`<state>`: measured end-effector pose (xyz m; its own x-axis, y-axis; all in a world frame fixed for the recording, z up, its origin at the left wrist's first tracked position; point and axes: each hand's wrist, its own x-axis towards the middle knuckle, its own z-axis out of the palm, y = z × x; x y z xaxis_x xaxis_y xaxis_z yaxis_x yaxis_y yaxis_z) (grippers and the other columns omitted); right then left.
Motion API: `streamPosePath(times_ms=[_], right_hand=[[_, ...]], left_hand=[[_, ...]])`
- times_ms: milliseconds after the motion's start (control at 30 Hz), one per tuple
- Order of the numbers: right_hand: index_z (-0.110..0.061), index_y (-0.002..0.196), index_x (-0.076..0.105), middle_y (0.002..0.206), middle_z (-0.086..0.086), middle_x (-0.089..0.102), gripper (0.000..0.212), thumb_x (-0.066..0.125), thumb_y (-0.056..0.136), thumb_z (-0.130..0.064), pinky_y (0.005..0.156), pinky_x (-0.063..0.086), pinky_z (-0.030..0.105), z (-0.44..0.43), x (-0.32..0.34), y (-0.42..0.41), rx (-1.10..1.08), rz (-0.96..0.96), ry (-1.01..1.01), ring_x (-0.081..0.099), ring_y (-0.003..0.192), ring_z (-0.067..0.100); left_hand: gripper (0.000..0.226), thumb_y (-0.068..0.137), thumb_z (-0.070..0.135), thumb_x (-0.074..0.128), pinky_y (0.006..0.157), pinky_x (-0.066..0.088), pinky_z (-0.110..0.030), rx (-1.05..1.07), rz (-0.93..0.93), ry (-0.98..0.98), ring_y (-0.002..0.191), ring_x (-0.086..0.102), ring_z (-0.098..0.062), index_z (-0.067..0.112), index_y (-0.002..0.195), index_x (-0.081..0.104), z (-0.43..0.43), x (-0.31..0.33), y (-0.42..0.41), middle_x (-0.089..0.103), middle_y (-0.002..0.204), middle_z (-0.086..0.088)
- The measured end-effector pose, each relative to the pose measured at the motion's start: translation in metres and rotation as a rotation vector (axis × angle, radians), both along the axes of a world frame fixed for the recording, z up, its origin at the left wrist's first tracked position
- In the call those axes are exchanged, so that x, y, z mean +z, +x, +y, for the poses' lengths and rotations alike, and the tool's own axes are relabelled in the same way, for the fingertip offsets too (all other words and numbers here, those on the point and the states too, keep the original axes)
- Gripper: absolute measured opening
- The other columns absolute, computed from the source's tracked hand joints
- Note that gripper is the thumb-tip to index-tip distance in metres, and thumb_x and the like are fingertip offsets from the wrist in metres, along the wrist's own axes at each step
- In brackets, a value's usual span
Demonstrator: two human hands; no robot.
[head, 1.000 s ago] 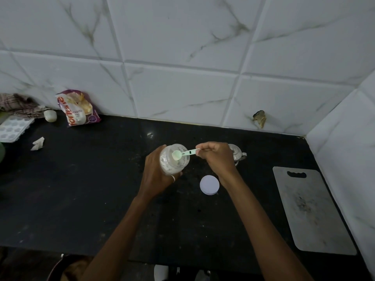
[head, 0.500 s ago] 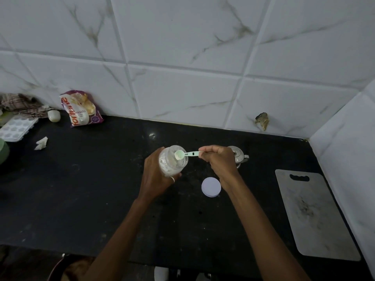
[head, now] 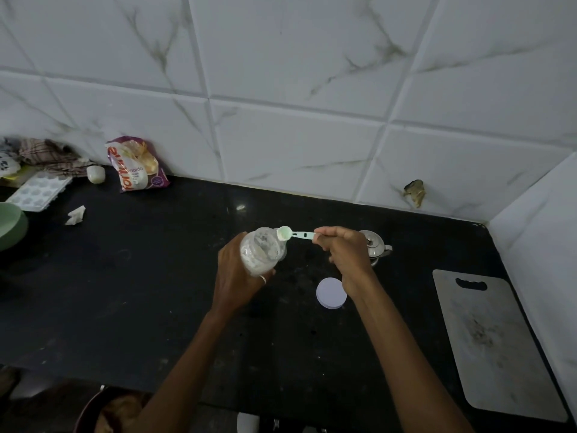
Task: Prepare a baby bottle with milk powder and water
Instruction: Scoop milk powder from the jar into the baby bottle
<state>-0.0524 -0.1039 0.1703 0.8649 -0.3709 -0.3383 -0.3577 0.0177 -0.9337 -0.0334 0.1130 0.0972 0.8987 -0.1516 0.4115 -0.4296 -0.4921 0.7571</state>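
My left hand (head: pixel 234 278) grips a clear plastic container (head: pixel 261 250) with white powder inside, tilted with its open mouth toward the right. My right hand (head: pixel 345 253) pinches the handle of a pale green measuring scoop (head: pixel 292 234), whose bowl rests at the rim of the container's mouth. A round white lid (head: pixel 331 293) lies flat on the black countertop (head: pixel 125 292) just below my right hand. A small metal pot (head: pixel 376 245) stands behind my right hand, partly hidden by it. No baby bottle is clearly in view.
A white cutting board (head: pixel 493 345) lies at the right by the tiled side wall. At the far left are a flour packet (head: pixel 137 165), an ice tray (head: pixel 39 190), a green bowl (head: pixel 11 225), a small white cup (head: pixel 96 174), crumpled paper (head: pixel 76 215) and a checked cloth (head: pixel 46 156).
The scoop's bowl has shifted from over the middle of the container's mouth to its upper right rim. Both hands stay in about the same place.
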Motion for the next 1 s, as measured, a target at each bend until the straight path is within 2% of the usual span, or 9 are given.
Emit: streamPosePath(times_ms=[100,300,433,500,567,600,767,900,1000], right_hand=[[-0.015,0.095,0.081,0.074,-0.005,0.071,0.014,0.073,0.089,-0.005,0.064,0.046,0.021,0.002,0.001,0.006,-0.026,0.017,0.010,0.057,0.069,0.006],[-0.016,0.091,0.081,0.077,0.000,0.069,0.014,0.073,0.087,-0.005,0.065,0.045,0.025,0.010,-0.006,0.019,-0.080,0.060,0.045,0.056,0.071,0.009],[-0.015,0.092,0.080,0.085,0.002,0.075,0.015,0.073,0.086,-0.004,0.065,0.047,0.024,0.014,-0.011,0.027,-0.119,0.086,0.075,0.061,0.075,0.008],[-0.014,0.093,0.080,0.087,0.002,0.076,0.015,0.073,0.085,-0.003,0.064,0.047,0.024,0.014,-0.014,0.030,-0.137,0.098,0.091,0.062,0.077,0.008],[-0.015,0.093,0.080,0.089,0.001,0.077,0.015,0.073,0.086,-0.003,0.065,0.048,0.023,0.013,-0.016,0.033,-0.154,0.114,0.091,0.064,0.079,0.008],[-0.016,0.093,0.080,0.091,0.001,0.077,0.016,0.073,0.086,-0.003,0.065,0.048,0.023,0.012,-0.017,0.033,-0.162,0.123,0.090,0.064,0.080,0.008],[-0.015,0.094,0.079,0.090,0.001,0.077,0.016,0.074,0.086,-0.003,0.062,0.047,0.022,0.002,-0.020,0.033,-0.190,0.116,0.103,0.064,0.079,0.009],[-0.015,0.099,0.078,0.094,0.002,0.076,0.017,0.072,0.088,-0.004,0.066,0.049,0.023,-0.009,-0.016,0.030,-0.233,0.115,0.091,0.064,0.081,0.008],[-0.014,0.102,0.079,0.092,0.002,0.074,0.017,0.072,0.089,-0.004,0.063,0.048,0.021,-0.018,-0.011,0.029,-0.267,0.106,0.099,0.062,0.078,0.008]], left_hand=[[0.057,0.059,0.015,0.095,0.078,0.059,-0.036,0.048,0.067,-0.012,0.093,0.070,-0.008,0.025,0.108,0.066,0.008,-0.008,0.002,0.069,0.100,0.011],[0.059,0.059,0.012,0.095,0.075,0.059,-0.030,0.092,0.083,-0.055,0.091,0.070,-0.006,0.034,0.102,0.063,0.018,-0.008,0.001,0.069,0.096,0.013],[0.060,0.060,0.013,0.096,0.078,0.057,-0.027,0.090,0.120,-0.098,0.095,0.070,-0.009,0.030,0.108,0.064,0.024,-0.017,0.000,0.069,0.102,0.012],[0.052,0.062,0.015,0.096,0.076,0.058,-0.035,0.043,0.155,-0.121,0.090,0.072,-0.017,0.024,0.104,0.066,0.024,-0.022,0.003,0.070,0.097,0.006],[0.040,0.065,0.009,0.095,0.069,0.056,-0.046,-0.012,0.168,-0.153,0.079,0.071,-0.025,0.016,0.094,0.068,0.019,-0.029,0.003,0.069,0.086,-0.002],[0.039,0.065,0.006,0.095,0.068,0.056,-0.048,-0.021,0.173,-0.178,0.077,0.070,-0.026,0.014,0.092,0.068,0.014,-0.033,0.000,0.069,0.084,-0.003],[0.068,0.058,0.035,0.100,0.094,0.058,-0.038,0.050,0.272,-0.216,0.108,0.071,-0.011,0.025,0.117,0.067,-0.013,-0.056,-0.017,0.072,0.113,0.011],[0.077,0.056,0.034,0.099,0.100,0.056,-0.039,0.014,0.357,-0.215,0.114,0.066,-0.004,0.027,0.124,0.064,-0.043,-0.067,-0.022,0.069,0.120,0.013],[0.074,0.061,0.034,0.097,0.101,0.055,-0.035,0.003,0.388,-0.217,0.116,0.064,-0.001,0.025,0.126,0.063,-0.068,-0.069,-0.017,0.067,0.122,0.014]])
